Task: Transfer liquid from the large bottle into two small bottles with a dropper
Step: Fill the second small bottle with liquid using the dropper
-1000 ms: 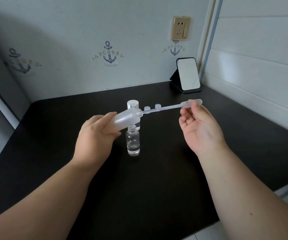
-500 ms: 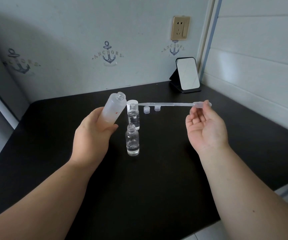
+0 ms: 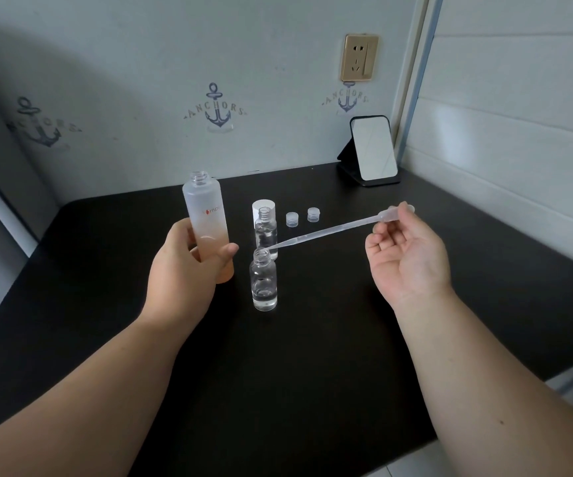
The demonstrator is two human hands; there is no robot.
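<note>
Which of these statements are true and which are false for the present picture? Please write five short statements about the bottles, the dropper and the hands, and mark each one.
1. The left hand grips the large frosted bottle upright. True.
2. The large frosted bottle has its cap on. False: its mouth is open.
3. The dropper tip is at the mouth of the nearer small bottle. True.
4. The right hand holds a small cap. False: it pinches the dropper's bulb.
5. Two small caps lie on the black table. True.
</note>
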